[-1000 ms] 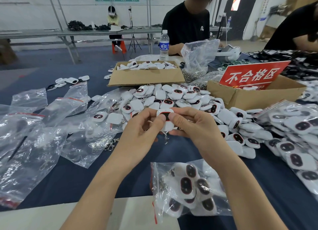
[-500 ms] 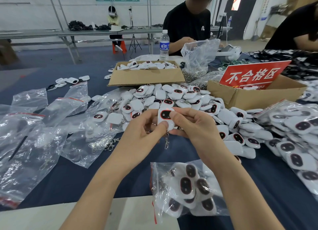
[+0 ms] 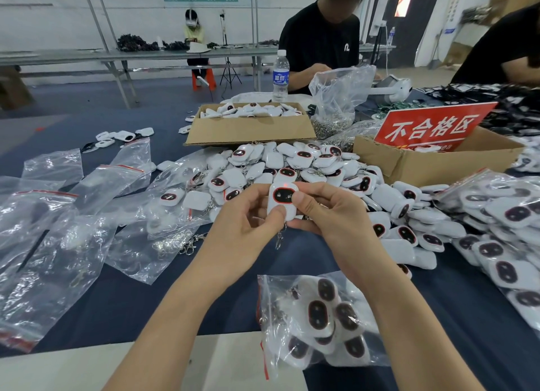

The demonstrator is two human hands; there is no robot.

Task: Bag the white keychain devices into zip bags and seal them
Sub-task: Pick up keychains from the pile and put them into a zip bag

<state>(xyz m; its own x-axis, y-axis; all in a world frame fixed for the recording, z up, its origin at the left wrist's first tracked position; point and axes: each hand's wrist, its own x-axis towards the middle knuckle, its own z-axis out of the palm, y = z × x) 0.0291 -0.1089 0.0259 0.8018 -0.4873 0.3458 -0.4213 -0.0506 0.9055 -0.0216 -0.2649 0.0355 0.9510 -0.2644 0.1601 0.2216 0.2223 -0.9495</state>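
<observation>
White keychain device stands upright, pinched between both hands. The left hand has its thumb on the lower face, and the right hand has its thumb at the edge of the dark oval window, with its fingers curled behind. A small red light glows at the device's top and a metal clip dangles beneath. The device is held just in front of the pile of loose devices. Nearer the person than the pile lies a filled zip bag; left of the pile lie empty bags, and behind it stands a cardboard box.

White keychain device upright, lit
</observation>
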